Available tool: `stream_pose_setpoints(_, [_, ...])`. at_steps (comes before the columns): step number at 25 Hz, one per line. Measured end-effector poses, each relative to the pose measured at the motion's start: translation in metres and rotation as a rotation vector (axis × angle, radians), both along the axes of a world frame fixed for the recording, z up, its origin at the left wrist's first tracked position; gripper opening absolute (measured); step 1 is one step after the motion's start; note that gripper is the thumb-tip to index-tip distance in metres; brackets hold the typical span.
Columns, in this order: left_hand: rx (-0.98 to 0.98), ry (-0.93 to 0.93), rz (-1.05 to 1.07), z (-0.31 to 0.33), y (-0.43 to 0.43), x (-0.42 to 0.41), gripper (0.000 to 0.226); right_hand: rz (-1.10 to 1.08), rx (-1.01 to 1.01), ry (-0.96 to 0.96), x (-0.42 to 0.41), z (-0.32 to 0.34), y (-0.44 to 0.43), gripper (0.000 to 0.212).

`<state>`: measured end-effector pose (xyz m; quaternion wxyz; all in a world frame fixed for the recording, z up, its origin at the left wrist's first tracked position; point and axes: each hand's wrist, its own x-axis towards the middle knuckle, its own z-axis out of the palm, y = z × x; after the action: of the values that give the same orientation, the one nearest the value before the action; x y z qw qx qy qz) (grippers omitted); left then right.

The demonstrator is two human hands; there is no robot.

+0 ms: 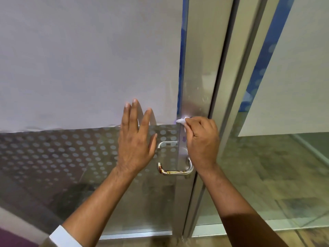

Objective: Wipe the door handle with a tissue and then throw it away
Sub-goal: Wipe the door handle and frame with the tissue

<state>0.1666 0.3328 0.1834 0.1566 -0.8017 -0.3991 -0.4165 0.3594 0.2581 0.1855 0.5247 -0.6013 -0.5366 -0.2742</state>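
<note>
Looking like an office or commercial building entrance: glass door [92,157] bearing dotted frosting film, white sheet [80,59] covering upper pane, brushed-metal frame [197,68], steel lever handle [176,169], blue-edged glazed partition [267,50] adjoining, tiled floor [267,166] showing beyond.

White tissue [181,121], silver door handle [176,172], white-dotted glass door [53,154], white sleeve cuff [62,237].

Soft even light, wide-angle edge bending
</note>
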Motion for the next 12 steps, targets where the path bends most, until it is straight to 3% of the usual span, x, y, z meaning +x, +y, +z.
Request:
stream_pose_setpoints(7, [0.03,0.005,-0.016,-0.006,0.006,0.0,0.09,-0.295,-0.146,-0.112,0.001,-0.027,0.003,0.006])
stream_pose_setpoints(12, [0.016,0.0,-0.022,-0.002,0.003,-0.001,0.09,-0.358,-0.033,-0.089,0.003,-0.006,0.013,0.014])
